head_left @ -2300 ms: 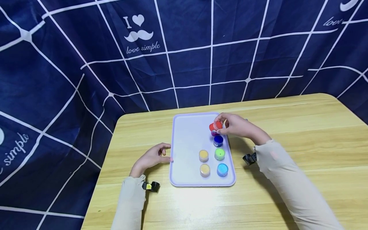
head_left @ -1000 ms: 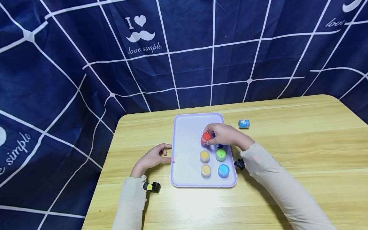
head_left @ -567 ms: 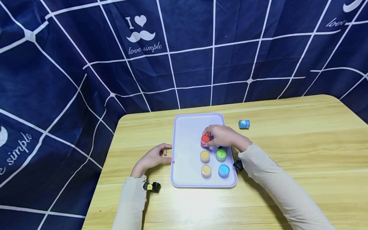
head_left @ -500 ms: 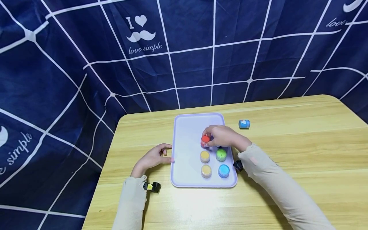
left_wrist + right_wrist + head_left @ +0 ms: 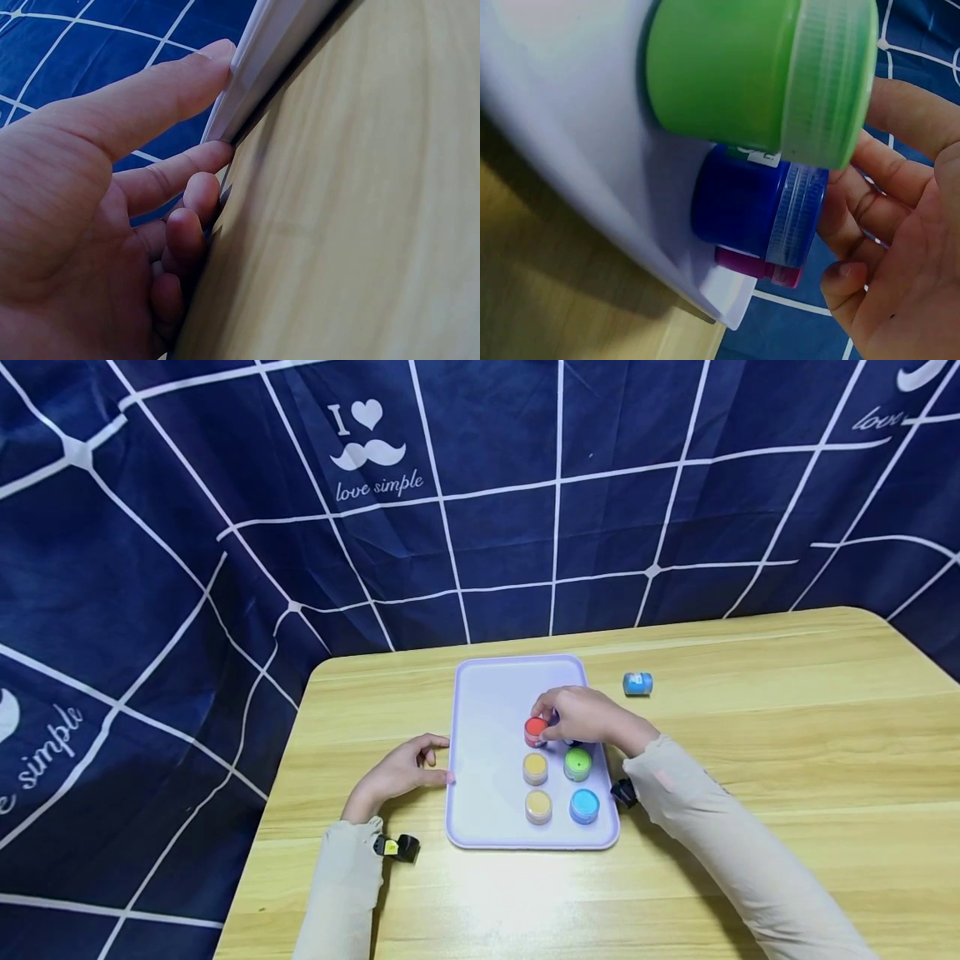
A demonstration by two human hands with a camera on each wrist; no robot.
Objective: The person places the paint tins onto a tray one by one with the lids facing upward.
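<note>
On a pale lilac tray [image 5: 487, 835], my right hand [image 5: 588, 714] has its thumb and fingertips right at the side of a small red lidded jar [image 5: 536, 731], which stands upright. In the right wrist view the fingers look relaxed behind a green jar [image 5: 727, 67]; the red jar is hidden there. A dark blue jar [image 5: 739, 206] and a purple jar [image 5: 742, 260] line up behind the green one. My left hand [image 5: 401, 770] lies at the tray's left side, thumb tip on the rim [image 5: 240, 82], the other fingers loosely bent beside it.
Two yellow jars [image 5: 536, 768] stand nearer me than the red one. A light blue jar [image 5: 584, 806] is at the tray's near right corner. Another blue jar [image 5: 637, 683] lies on its side on the wooden table [image 5: 750, 710]. A dark blue curtain [image 5: 487, 527] hangs behind.
The right hand brought the red jar from the tray's far right leftward and toward me, set it upright behind the yellow jars, then loosened slightly to the right. The left hand stayed put.
</note>
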